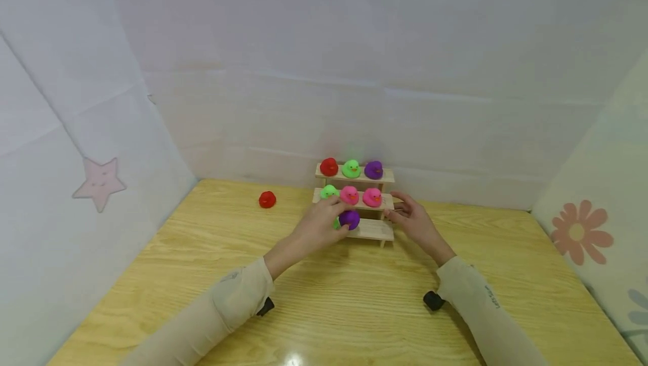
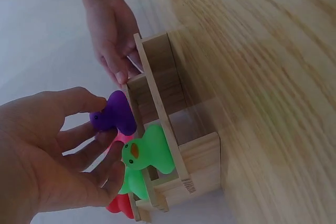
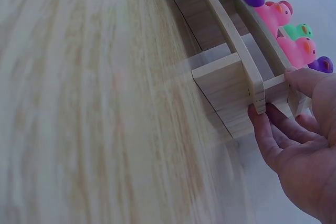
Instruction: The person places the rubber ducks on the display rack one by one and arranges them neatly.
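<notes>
A purple rubber duck is pinched between the thumb and fingers of my left hand, above the bottom step of a three-step wooden display stand. Beside it on that step sits a green duck, partly hidden by my hand in the head view. My right hand grips the stand's right end, with the thumb at the middle step and fingertips touching the bottom step's end. The middle step carries a green duck and two pink ducks.
On the top step stand a red duck, a green duck and a purple duck. Another red duck lies on the wooden table, left of the stand. A white cloth backdrop rises behind.
</notes>
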The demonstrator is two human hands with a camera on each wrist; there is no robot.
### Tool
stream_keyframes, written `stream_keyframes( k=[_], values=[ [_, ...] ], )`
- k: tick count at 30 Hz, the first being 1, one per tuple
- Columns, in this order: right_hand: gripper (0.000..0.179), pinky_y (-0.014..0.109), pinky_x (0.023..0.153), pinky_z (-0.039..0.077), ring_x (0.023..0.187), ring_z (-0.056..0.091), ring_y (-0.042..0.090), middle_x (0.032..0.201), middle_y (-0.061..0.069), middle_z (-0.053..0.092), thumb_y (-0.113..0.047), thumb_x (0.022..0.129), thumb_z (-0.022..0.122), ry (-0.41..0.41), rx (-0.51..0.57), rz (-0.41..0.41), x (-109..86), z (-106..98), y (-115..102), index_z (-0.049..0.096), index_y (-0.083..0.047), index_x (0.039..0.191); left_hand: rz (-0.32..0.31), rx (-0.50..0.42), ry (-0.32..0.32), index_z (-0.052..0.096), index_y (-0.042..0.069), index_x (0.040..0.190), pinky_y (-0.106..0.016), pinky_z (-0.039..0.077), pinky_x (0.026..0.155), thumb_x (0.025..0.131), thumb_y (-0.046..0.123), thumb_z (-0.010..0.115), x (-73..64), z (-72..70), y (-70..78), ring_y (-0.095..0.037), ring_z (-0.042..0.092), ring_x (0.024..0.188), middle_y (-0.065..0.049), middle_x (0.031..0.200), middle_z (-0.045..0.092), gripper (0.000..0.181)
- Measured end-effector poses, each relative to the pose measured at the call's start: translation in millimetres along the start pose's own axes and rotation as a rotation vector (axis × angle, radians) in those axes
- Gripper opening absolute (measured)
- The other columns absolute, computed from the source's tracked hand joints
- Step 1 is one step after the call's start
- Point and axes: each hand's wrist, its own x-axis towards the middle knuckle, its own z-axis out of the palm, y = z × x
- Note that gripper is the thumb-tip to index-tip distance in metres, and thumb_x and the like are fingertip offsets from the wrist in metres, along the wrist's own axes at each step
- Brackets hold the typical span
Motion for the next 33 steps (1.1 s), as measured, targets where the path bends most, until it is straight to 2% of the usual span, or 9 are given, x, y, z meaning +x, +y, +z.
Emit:
stream_keyframes(
  k=[7, 19, 23, 25, 28, 33],
  values=[
    [0.075, 0.048, 0.095, 0.053, 0.111, 0.065, 0.03, 0.125, 0.015, 0.064, -0.034, 0.098, 0.07, -0.014, 0.002, 0.003, 0.1, -0.6, -1.8, 0.032, -0.011, 0.159, -0.06, 0.024, -0.041, 0.072, 0.012, 0.122, -0.051, 0.045, 0.094, 0.087, 0.02, 0.081, 2.0, 9.4, -0.8, -0.027, 0.058, 0.11, -0.003, 0.118, 0.067, 0.037],
    [0.076, 0.045, 0.094, 0.054, 0.11, 0.066, 0.028, 0.123, 0.013, 0.066, -0.036, 0.097, 0.071, 0.004, -0.009, 0.013, -0.3, 0.5, -1.6, 0.034, -0.013, 0.159, -0.117, 0.024, -0.082, 0.069, 0.015, 0.129, -0.049, 0.041, 0.094, 0.091, 0.023, 0.079, 2.4, 17.3, -4.0, -0.028, 0.054, 0.117, -0.004, 0.129, 0.064, 0.04],
    [0.076, 0.049, 0.097, 0.053, 0.111, 0.065, 0.03, 0.124, 0.015, 0.065, -0.034, 0.098, 0.071, 0.003, -0.008, 0.01, -0.7, 1.5, -3.5, 0.033, -0.01, 0.159, -0.123, 0.013, -0.091, 0.067, 0.015, 0.133, -0.049, 0.041, 0.097, 0.091, 0.025, 0.078, 1.3, 14.1, -5.9, -0.028, 0.054, 0.121, -0.005, 0.132, 0.063, 0.044],
    [0.075, 0.052, 0.098, 0.051, 0.113, 0.064, 0.031, 0.126, 0.016, 0.064, -0.033, 0.098, 0.07, 0.0, -0.011, 0.008, -0.6, 1.6, -3.6, 0.032, -0.01, 0.159, -0.115, 0.011, -0.084, 0.067, 0.015, 0.133, -0.049, 0.043, 0.096, 0.092, 0.025, 0.077, 0.2, 11.3, -8.3, -0.028, 0.056, 0.118, -0.006, 0.128, 0.064, 0.044],
    [0.075, 0.054, 0.099, 0.05, 0.113, 0.064, 0.033, 0.126, 0.017, 0.064, -0.034, 0.098, 0.07, -0.003, -0.012, 0.006, 0.1, 1.7, -2.7, 0.033, -0.01, 0.158, -0.101, -0.009, -0.052, 0.067, 0.012, 0.132, -0.05, 0.045, 0.095, 0.092, 0.023, 0.075, -3.1, 4.6, -13.0, -0.028, 0.057, 0.112, -0.007, 0.125, 0.064, 0.043],
    [0.075, 0.054, 0.099, 0.05, 0.114, 0.064, 0.033, 0.127, 0.018, 0.063, -0.034, 0.098, 0.07, -0.003, -0.019, 0.008, 0.1, 1.6, -2.9, 0.032, -0.01, 0.159, -0.097, -0.071, 0.006, 0.067, 0.008, 0.131, -0.043, 0.052, 0.087, 0.092, 0.017, 0.073, -10.6, -10.7, -23.2, -0.028, 0.061, 0.104, -0.01, 0.12, 0.065, 0.04]
  ],
)
